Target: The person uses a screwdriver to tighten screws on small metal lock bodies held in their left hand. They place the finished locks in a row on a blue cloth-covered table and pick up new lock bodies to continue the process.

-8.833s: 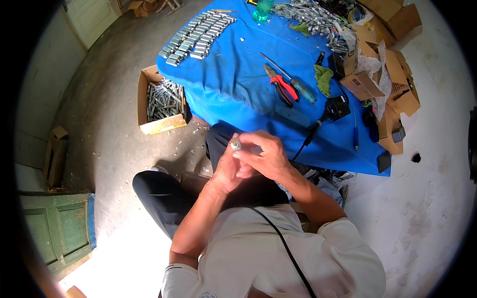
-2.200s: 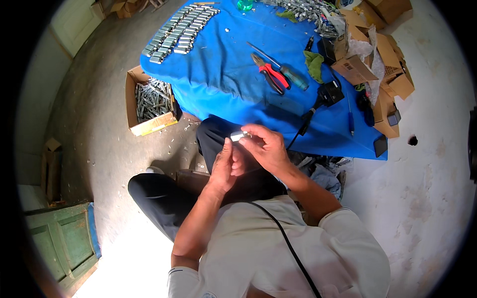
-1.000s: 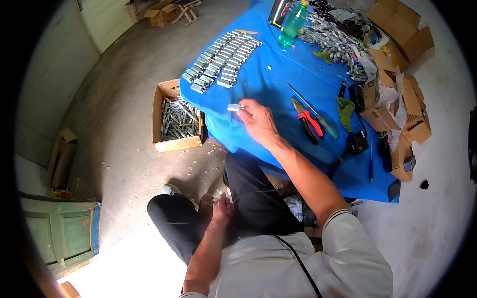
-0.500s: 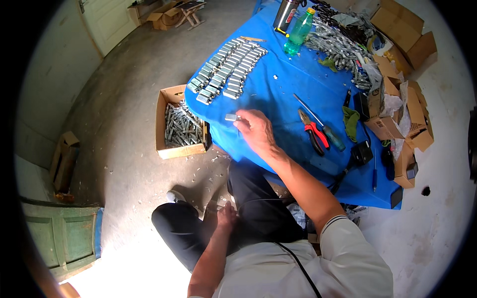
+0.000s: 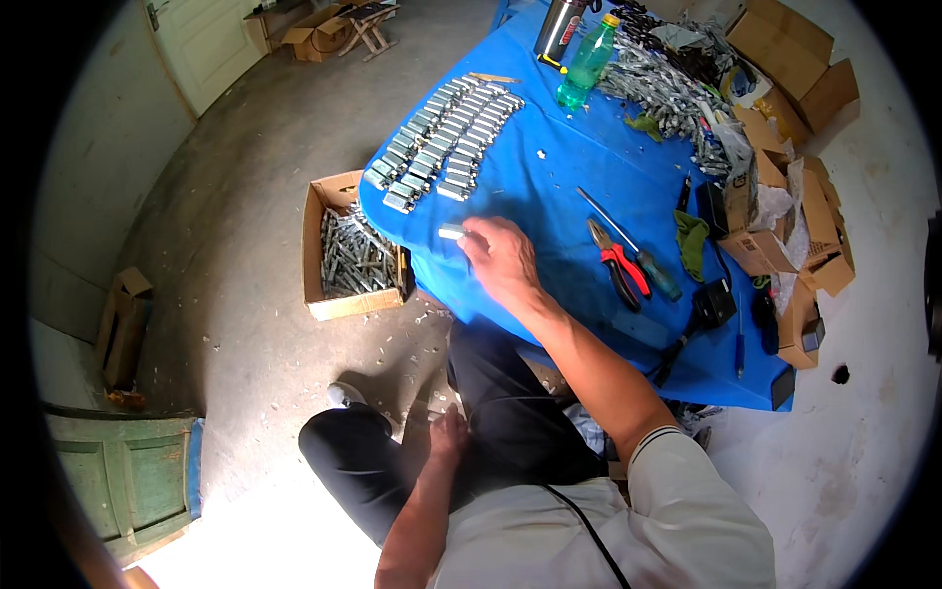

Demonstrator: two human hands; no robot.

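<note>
Over the near left part of the blue-covered table (image 5: pixel 549 187), my right hand (image 5: pixel 502 257) pinches a small silvery metal block (image 5: pixel 452 231) between thumb and fingertips. Just beyond it, similar metal pieces (image 5: pixel 453 128) lie in several slanting rows. My left hand (image 5: pixel 448 434) is low between my knees, its fingers curled and in shadow. A small pale glint shows at its fingertips, but what it holds cannot be made out.
An open carton of metal parts (image 5: pixel 355 253) stands on the floor left of the table. Right of my hand lie red-handled pliers (image 5: pixel 620 270) and a screwdriver (image 5: pixel 648 260). A green bottle (image 5: pixel 589 64), a dark flask (image 5: pixel 559 29), heaped metal parts (image 5: pixel 667 98) and cardboard boxes (image 5: pixel 824 231) stand farther off.
My right hand, with the metal block in its pinch, has stayed almost in place over the table. My left hand has shifted only slightly. The whole view has moved a little.
</note>
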